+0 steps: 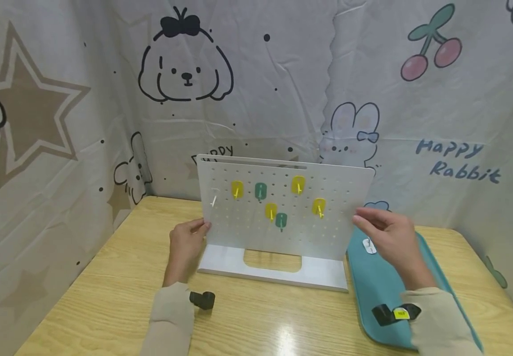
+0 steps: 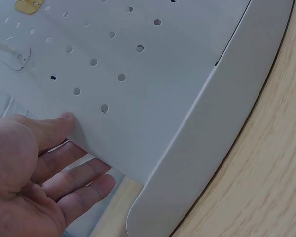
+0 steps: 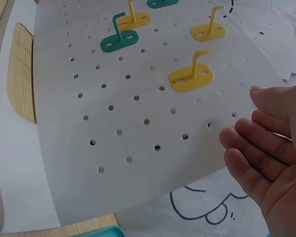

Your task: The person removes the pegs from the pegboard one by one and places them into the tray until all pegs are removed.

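Note:
A white pegboard [image 1: 247,232] stands upright on its white base [image 1: 225,258] on the table. My left hand [image 1: 188,242] holds its left edge, the thumb on the front face and the other fingers behind. At the opposite edge, my right hand [image 1: 390,242] hovers with loosely bent fingers and nothing between them; whether the fingertips touch the board is unclear. Several hooks are mounted on the board, among them a yellow hook [image 3: 191,78], a green hook [image 3: 119,40] and, near the left edge, a clear or white hook [image 2: 17,54].
A teal tray [image 1: 381,296] lies right of the board, partly under my right forearm. One whitish hook [image 1: 369,246] rests on it. The wooden table [image 1: 247,321] extends in front, and a printed curtain [image 1: 278,118] hangs behind and at both sides.

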Tool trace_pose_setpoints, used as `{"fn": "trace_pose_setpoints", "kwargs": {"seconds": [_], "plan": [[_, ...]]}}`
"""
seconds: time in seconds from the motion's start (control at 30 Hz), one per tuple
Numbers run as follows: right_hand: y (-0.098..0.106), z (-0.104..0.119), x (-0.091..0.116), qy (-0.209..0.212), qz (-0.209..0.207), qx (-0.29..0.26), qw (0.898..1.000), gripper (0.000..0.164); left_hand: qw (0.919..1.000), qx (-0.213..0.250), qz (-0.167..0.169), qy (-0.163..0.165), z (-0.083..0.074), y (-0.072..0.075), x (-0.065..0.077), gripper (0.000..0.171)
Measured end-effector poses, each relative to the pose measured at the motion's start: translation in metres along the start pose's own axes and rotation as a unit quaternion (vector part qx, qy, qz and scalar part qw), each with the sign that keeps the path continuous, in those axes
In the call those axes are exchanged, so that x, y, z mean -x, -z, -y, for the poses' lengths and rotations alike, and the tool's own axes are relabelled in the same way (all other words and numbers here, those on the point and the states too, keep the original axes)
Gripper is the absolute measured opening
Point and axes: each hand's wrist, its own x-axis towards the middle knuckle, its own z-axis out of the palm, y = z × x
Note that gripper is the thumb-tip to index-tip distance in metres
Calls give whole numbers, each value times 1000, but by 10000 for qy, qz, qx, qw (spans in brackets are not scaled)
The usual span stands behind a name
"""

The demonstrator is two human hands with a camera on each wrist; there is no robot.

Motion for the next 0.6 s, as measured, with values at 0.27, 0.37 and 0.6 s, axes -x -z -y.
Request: {"fn": "trace_pose_setpoints", "kwargs": {"seconds": [0.27, 0.37, 0.6], "plan": [[-11, 10, -6, 184, 143, -168, 9996, 32, 10000, -39, -32, -76, -1, 1, -1, 32], [-16, 12, -8, 268, 251, -222, 9991, 30, 10000, -34, -14, -50, -1, 0, -2, 32], [-29, 12, -10, 284, 535, -283, 9978, 25, 10000, -42, 0, -69, 1, 0, -1, 32]]}}
